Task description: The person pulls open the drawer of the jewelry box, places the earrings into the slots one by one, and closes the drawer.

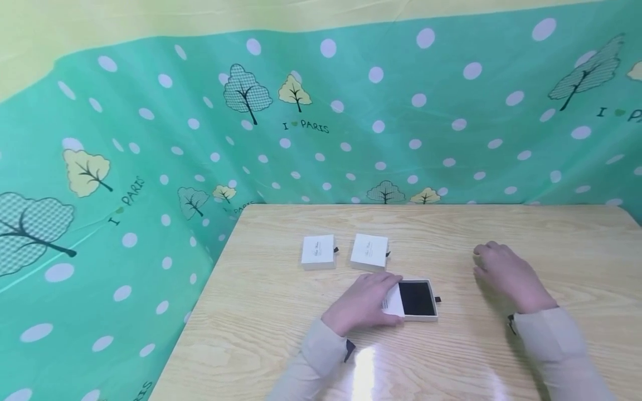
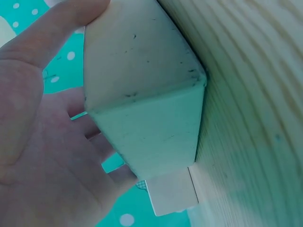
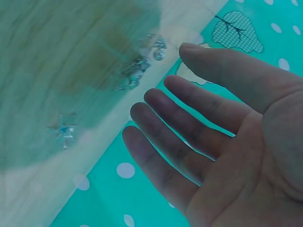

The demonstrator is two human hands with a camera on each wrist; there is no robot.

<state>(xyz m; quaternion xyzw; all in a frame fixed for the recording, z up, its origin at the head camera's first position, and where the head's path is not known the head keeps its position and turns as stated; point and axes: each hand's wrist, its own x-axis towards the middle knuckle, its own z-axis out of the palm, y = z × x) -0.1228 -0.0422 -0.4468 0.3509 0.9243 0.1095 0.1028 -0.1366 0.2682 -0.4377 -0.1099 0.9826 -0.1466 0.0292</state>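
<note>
left hand (image 1: pixel 363 301) grips box (image 1: pixel 397 303); maybe jewellery (image 3: pixel 137 72) by right (image 1: pixel 511 277).

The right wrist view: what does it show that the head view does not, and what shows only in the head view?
Only right wrist: a small, clear-looking, star-shaped piece, a blurred cluster of shiny pieces, and the palm of the right hand.

Only head: two closed white square boxes, and the left hand gripping a partly open white square box with black lining.

Both: the right hand, pale wooden table, green white-dotted cloth.
</note>
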